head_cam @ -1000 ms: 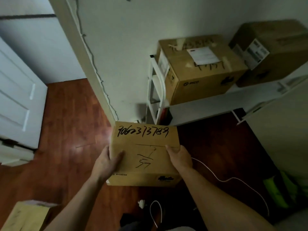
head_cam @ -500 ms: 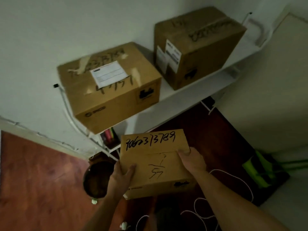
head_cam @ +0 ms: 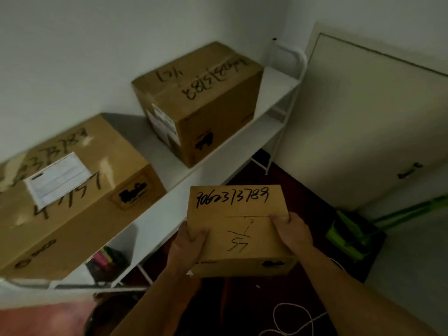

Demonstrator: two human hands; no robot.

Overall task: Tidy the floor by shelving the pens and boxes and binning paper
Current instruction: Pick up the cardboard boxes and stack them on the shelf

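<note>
I hold a small cardboard box (head_cam: 238, 229) with black handwritten numbers on top, in front of the white shelf (head_cam: 167, 156). My left hand (head_cam: 188, 248) grips its left side, thumb on the lid. My right hand (head_cam: 291, 230) grips the right side the same way. The box hangs just off the shelf's front edge, above the dark wood floor. Two larger cardboard boxes stand on the top shelf: one with a white label at the left (head_cam: 68, 197), one further back (head_cam: 201, 103). Coloured pens (head_cam: 106, 257) show on a lower shelf.
A bare stretch of shelf top lies between the two big boxes. A cream cabinet door (head_cam: 368, 122) stands at the right, with a green dustpan and handle (head_cam: 351, 236) on the floor beside it. A white cord (head_cam: 291, 318) loops on the floor. A dark round bin (head_cam: 106, 316) sits below the shelf.
My view has swung right and closer to the shelf. The held box has risen nearer the shelf's front edge, with both hands still gripping it.
</note>
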